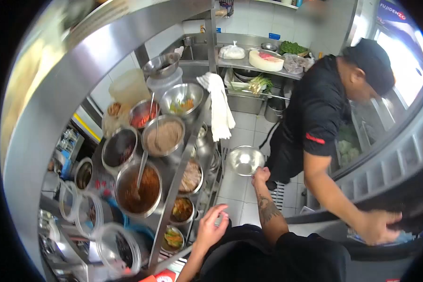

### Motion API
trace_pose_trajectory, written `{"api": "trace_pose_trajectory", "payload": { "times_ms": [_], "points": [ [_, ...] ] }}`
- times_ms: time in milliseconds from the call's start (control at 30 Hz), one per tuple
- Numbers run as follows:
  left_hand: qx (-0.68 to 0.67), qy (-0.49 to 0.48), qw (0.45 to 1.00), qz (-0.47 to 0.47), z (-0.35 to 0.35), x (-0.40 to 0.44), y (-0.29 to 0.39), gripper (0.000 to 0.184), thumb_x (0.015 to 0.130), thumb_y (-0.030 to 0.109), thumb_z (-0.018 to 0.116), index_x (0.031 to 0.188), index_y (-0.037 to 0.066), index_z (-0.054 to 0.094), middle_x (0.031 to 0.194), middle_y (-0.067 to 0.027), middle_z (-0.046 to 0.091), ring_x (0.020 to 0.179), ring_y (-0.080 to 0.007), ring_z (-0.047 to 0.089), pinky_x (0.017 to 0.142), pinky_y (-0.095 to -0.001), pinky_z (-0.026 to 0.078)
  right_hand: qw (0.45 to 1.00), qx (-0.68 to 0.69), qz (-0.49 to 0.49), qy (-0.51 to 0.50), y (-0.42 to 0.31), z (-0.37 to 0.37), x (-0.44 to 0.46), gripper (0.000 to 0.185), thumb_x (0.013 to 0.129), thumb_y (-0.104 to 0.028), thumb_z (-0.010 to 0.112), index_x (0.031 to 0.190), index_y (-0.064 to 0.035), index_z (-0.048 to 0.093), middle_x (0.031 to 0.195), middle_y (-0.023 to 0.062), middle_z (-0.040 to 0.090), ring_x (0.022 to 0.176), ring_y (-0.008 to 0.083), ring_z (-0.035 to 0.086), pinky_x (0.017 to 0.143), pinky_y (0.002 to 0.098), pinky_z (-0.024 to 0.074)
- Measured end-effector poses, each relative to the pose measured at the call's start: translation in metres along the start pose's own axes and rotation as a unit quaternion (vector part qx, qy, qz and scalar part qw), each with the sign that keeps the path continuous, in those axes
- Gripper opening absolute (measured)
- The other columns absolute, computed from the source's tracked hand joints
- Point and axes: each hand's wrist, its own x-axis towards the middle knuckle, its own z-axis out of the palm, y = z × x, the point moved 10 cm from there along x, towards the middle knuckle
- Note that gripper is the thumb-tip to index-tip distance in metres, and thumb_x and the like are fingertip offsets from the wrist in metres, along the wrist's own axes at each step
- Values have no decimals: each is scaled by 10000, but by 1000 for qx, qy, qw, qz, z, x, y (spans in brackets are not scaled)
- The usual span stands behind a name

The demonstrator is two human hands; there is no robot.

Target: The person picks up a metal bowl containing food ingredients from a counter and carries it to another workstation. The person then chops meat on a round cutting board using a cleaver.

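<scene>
My right hand (261, 176) grips the near rim of a shiny metal mixing bowl (245, 160), held out over the tiled floor. Inside, the bowl looks bare. My left hand (212, 226) is raised beside the steel shelf edge with its fingers apart and nothing in them. Close to it, on the lower shelf, are a bowl of cut vegetables (173, 238) and a bowl of reddish-brown food (182, 209). On the upper shelf stands a bowl of dark red sauce (138, 190) with a ladle (141, 170) in it.
A co-worker in black (315, 113) bends at the right, one arm stretched across. A white towel (216, 105) hangs on the shelf post. Behind, a steel counter (239, 64) bears a white chopping block (266, 60) and leafy greens (293, 47). Clear plastic tubs (120, 249) stand lower left.
</scene>
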Motion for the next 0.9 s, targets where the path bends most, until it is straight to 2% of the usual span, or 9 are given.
{"api": "trace_pose_trajectory", "payload": {
  "times_ms": [100,333,400,433,533,600,667,800,900],
  "points": [
    [-29,-20,999,-23,25,65,-10,263,840,-30,609,1101,2,614,1003,-115,648,839,-160,647,762,-271,502,997,28,-22,64,-24,45,60,210,741,52,521,686,-94,381,545,49,431,372,177,410,305,341,303],
    [-68,-57,993,-72,95,222,-76,244,875,-20,577,1113,15,621,954,-90,650,846,-135,643,775,-269,500,997,76,-1,-29,-58,205,218,70,807,15,536,792,-50,514,701,79,570,480,148,509,357,299,385],
    [-70,-46,993,-86,116,283,-81,254,874,-35,566,1115,21,624,872,-59,653,833,-128,640,771,-270,495,994,-62,-70,-55,-98,260,217,33,847,-28,559,877,-40,565,772,80,604,575,148,566,407,295,454],
    [-71,-47,993,-82,126,313,-79,275,853,-5,598,1125,32,619,884,-74,653,797,-133,629,757,-266,495,993,-52,-34,-104,-83,296,235,67,863,-65,576,930,-57,578,794,81,613,609,161,586,433,309,492],
    [-101,-45,990,-86,147,392,-89,248,876,-27,562,1110,23,627,863,-56,661,822,-122,640,763,-266,492,975,-119,-42,-180,-92,391,251,199,838,-19,558,750,-111,403,646,0,464,527,119,465,371,305,380],
    [-101,-14,991,-91,149,441,-91,245,877,-10,578,1113,26,628,918,-74,667,824,-134,638,769,-275,497,968,-103,-61,-222,-75,455,280,159,813,-15,560,721,-81,448,608,8,469,487,132,426,380,322,327],
    [-124,15,988,-96,151,487,-107,255,873,1,588,1123,27,631,930,-86,662,829,-136,634,772,-278,498,954,-91,-53,-280,-92,515,273,243,805,3,544,715,-138,368,586,-14,411,465,86,371,349,294,286],
    [-126,71,987,-73,144,573,-154,245,882,-13,569,1118,17,628,928,-83,662,809,-135,645,769,-271,498,925,-50,-3,-376,-122,631,287,254,792,-12,567,677,-138,379,578,-10,410,440,99,361,348,290,282],
    [-148,133,972,-127,127,627,-207,207,902,0,555,1095,8,628,920,-70,663,810,-129,647,765,-264,498,912,-70,-15,-405,-128,716,333,257,792,-14,569,661,-133,382,578,-10,407,435,104,363,347,292,289]
  ]
}}
